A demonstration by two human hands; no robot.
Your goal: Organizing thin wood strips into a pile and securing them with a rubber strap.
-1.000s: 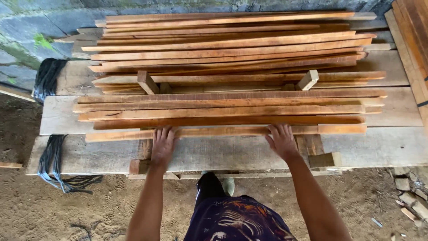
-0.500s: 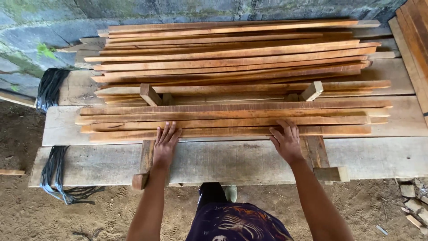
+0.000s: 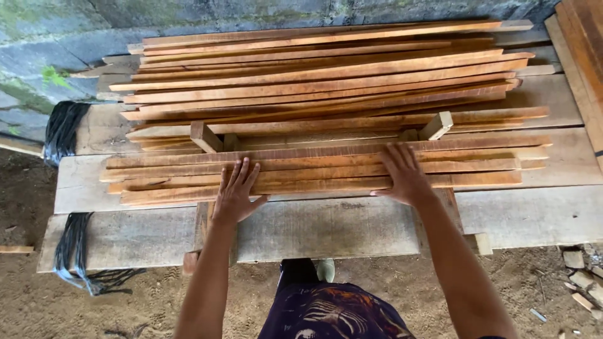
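**A:** Wooden slats [image 3: 314, 168], the near layer of them: that is what both your hands lie on. They run left to right across two short cross pieces [image 3: 206, 136], on top of the broad grey planks [image 3: 326, 226] of the bench.

**B:** And how do my hands sit?

**A:** Your left hand [image 3: 235, 194] is flat, fingers spread wide, on the near edge of that layer, left of the middle. Your right hand [image 3: 405, 176] is flat too, fingers splayed, palm pressed on the slats right of the middle. Neither one grips anything.

**B:** What lies beyond them?

**A:** A far stack of slats [image 3: 326, 75], longer and piled higher, reaching towards the stone wall [image 3: 188, 19].

**B:** Anything off to the sides?

**A:** Black straps [image 3: 66, 125] hang over the left end of the bench, down to the dirt floor [image 3: 38, 301]. Small wood scraps [image 3: 581, 276] lie on the ground at the near right.
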